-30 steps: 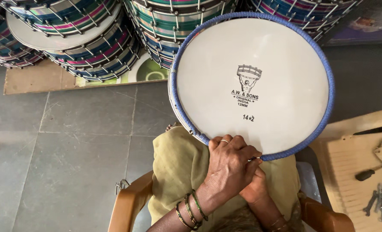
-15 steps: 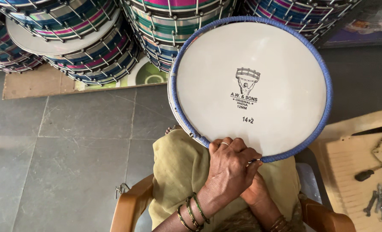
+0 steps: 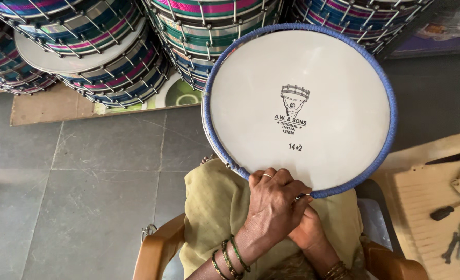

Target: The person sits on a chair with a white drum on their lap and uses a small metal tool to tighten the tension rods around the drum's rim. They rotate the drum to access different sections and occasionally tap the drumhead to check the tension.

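Drumhead: a round white drumhead (image 3: 313, 93) with a blue laced rim (image 3: 390, 103) rests on the person's lap, tilted up toward the camera.
Progress: blue lacing looks complete around the whole visible rim; work sits at the near edge, and what remains under the hands is hidden.
Left hand: the left hand (image 3: 274, 205) lies over the near rim, fingers curled and closed on it.
Right hand: the right hand (image 3: 306, 228) is tucked beneath the left, mostly covered; its grip cannot be told.
Surroundings: stacked drums (image 3: 85, 46) stand on the tiled floor (image 3: 85, 197) beyond; a wooden chair arm (image 3: 155, 251) is just beside the lap.
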